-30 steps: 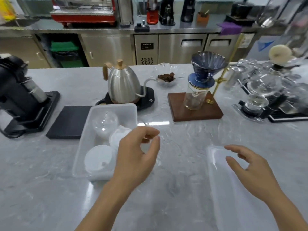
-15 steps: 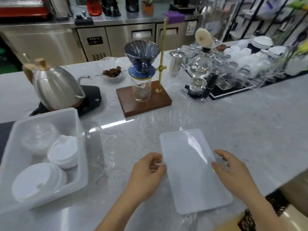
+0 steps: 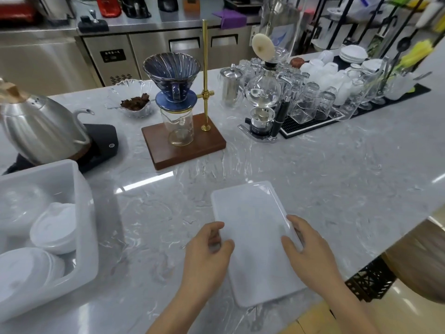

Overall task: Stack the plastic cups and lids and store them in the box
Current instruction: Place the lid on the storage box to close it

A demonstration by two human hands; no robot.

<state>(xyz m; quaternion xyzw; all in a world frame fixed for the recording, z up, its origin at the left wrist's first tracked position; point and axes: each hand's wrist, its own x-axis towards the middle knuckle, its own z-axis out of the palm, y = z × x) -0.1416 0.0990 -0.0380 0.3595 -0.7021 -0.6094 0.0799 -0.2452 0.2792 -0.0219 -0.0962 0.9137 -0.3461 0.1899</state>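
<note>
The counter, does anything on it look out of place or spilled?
Nothing spilled. The box lid lies flat, apart from the open box, its near corner overhanging the counter edge; both hands grip its sides. Cups and lids sit inside the box.

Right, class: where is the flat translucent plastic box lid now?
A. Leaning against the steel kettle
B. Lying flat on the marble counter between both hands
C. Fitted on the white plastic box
B: the flat translucent plastic box lid lies on the marble counter, with the left hand and right hand at its side edges, apart from the white plastic box.

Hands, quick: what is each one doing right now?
Left hand: fingers curled on the left edge of the flat box lid.
Right hand: gripping the lid's right edge.
</note>
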